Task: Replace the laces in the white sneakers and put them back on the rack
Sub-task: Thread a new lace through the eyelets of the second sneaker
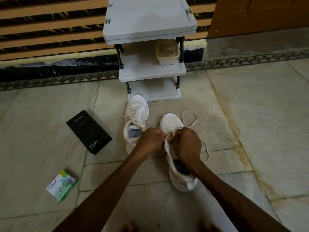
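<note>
1. Head view: the left hand (151,138) and right hand (187,143) meet, fingers curled, at the top of the near sneaker (170,123). The right hand grips the upper edge by the tongue. The left hand pinches at the same spot, seemingly on the lace (182,116), though the fingertips hide the exact hold.
2. That near sneaker stands on the floor (250,114) in front of the person, toe toward the wall edge. Its front shows no crossed lacing that I can make out. The lace lies slack, one loop on the floor beyond the toe and another strand curving past the right wrist. I judge this shoe to be mid-lacing, with most of the threading left to do.
3. Just to its left, the far sneaker (137,114) sits flat on the floor with its lace crossed up the eyelets and loose ends at the top. It looks done or nearly so; whether this is the new lace cannot be told.
4. Neither shoe is on the rack (150,72), which stands against the wall edge of the floor just beyond the far sneaker's toe. Its bottom shelf is bare, and the middle shelf holds a plastic tub (167,52).
5. Left to do, in my judgement: finish threading, tie off, and set both shoes on the rack.
6. Farther left on the floor lie a black box (88,131) and, nearer the person, a green-and-white box (62,185).
</note>
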Demonstrator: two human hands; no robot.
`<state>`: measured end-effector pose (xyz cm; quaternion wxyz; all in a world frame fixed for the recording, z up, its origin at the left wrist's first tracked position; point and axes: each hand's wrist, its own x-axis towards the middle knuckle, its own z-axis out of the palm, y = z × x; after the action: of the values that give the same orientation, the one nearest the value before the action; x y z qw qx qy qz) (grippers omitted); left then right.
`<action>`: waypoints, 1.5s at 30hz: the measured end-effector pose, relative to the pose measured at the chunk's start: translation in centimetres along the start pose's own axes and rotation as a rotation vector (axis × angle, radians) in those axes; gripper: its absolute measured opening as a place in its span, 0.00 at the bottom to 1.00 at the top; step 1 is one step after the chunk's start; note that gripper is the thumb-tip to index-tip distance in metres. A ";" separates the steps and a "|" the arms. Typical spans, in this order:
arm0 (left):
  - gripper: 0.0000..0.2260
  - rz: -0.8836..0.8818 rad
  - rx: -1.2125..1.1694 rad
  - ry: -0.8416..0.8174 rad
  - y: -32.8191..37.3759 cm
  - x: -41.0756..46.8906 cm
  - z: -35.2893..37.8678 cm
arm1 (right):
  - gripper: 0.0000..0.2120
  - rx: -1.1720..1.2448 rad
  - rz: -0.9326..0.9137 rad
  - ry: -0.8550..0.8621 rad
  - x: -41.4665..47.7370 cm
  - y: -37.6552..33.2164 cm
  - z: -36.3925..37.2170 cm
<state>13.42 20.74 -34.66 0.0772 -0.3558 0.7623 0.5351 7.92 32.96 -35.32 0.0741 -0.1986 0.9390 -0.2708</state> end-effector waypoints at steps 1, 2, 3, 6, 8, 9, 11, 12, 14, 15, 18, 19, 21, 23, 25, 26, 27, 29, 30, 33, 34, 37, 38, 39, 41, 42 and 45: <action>0.09 0.060 0.104 0.021 0.0 0.1 0.0 | 0.07 0.050 0.014 -0.019 0.2 0.2 0.0; 0.07 0.115 0.192 0.048 0.2 0.0 -0.1 | 0.08 0.085 0.008 -0.024 0.3 0.4 0.0; 0.05 0.169 0.261 0.080 0.3 -0.3 -0.2 | 0.09 0.108 -0.006 -0.020 0.4 0.6 0.0; 0.04 0.290 0.363 0.166 0.6 -0.9 0.0 | 0.12 0.197 -0.038 -0.007 0.7 1.4 0.0; 0.05 0.325 0.446 0.191 0.9 -1.0 0.1 | 0.11 0.232 -0.048 -0.005 0.5 1.8 -0.1; 0.06 0.326 0.529 0.199 1.1 -0.9 0.3 | 0.10 0.255 -0.049 -0.005 0.3 2.0 -0.1; 0.05 0.348 0.703 0.282 1.9 -1.1 -0.1 | 0.10 0.341 -0.056 -0.002 -0.4 2.1 -0.1; 0.05 0.376 0.703 0.374 2.2 -1.1 -0.7 | 0.12 0.378 -0.071 0.009 -0.7 2.1 -0.1; 0.06 0.428 0.680 0.582 2.8 -0.2 -2.8 | 0.17 0.419 -0.099 0.038 -1.2 2.3 0.2; 0.07 0.421 0.704 0.686 3.1 0.4 -4.0 | 0.19 0.427 -0.104 0.058 -1.4 2.3 0.2; 0.07 0.319 0.493 0.869 4.6 1.8 -7.2 | 0.25 0.404 -0.097 0.121 -1.5 2.5 -0.1; 0.05 0.307 0.263 0.832 5.1 1.8 -7.5 | 0.25 0.395 -0.086 0.123 -1.5 2.6 -0.3; 0.04 0.248 -0.306 0.570 5.7 1.3 -7.2 | 0.25 0.394 -0.071 0.101 -1.3 2.7 -0.5; 0.04 0.165 -0.812 0.173 6.2 0.0 -5.7 | 0.25 0.394 -0.068 0.082 -1.2 2.7 -0.6; 0.06 0.104 -1.005 -0.088 6.5 -1.2 -4.1 | 0.24 0.399 -0.057 0.080 -1.1 2.6 -0.6; 0.06 0.095 -0.877 -0.095 6.5 -1.5 -3.6 | 0.23 0.401 -0.048 0.082 -1.2 2.6 -0.5; 0.06 0.125 -0.594 -0.049 6.2 -1.5 -3.4 | 0.23 0.401 -0.037 0.088 -1.1 2.6 -0.5; 0.08 0.261 0.193 0.060 5.1 -1.4 -3.0 | 0.23 0.389 -0.021 0.098 -1.2 2.6 -0.4; 0.08 0.304 0.520 0.037 4.4 -1.4 -2.8 | 0.22 0.387 -0.019 0.105 -1.2 2.6 -0.4; 0.09 0.259 0.959 -0.040 3.2 -1.7 -1.7 | 0.23 0.393 -0.013 0.107 -1.2 2.4 -0.3; 0.09 0.312 0.936 -0.057 3.3 -1.8 -1.7 | 0.23 0.392 -0.011 0.103 -1.2 2.4 -0.4; 0.10 0.387 0.310 -0.199 5.0 -2.2 -3.4 | 0.22 0.404 -0.005 0.095 -1.2 3.0 -0.7; 0.14 0.378 -0.018 -0.239 5.8 -2.9 -4.2 | 0.22 0.415 0.004 0.086 -1.1 3.3 -0.9; 0.17 0.395 -0.316 -0.276 6.7 -3.6 -5.1 | 0.22 0.422 0.017 0.073 -1.1 3.5 -1.1; 0.16 0.477 -0.739 -0.373 8.9 -5.3 -6.6 | 0.23 0.419 0.027 0.039 -1.0 3.5 -1.3; 0.15 0.524 -0.859 -0.423 10.3 -6.2 -7.1 | 0.24 0.417 0.024 0.027 -0.9 3.2 -1.2; 0.21 0.631 -1.066 -0.577 13.2 -7.9 -7.7 | 0.23 0.396 0.010 0.023 -1.0 2.5 -0.8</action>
<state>13.03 19.97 -17.44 -0.0681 0.0512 0.4107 0.9078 7.75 35.68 -35.92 0.1022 -0.1722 0.8693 -0.4519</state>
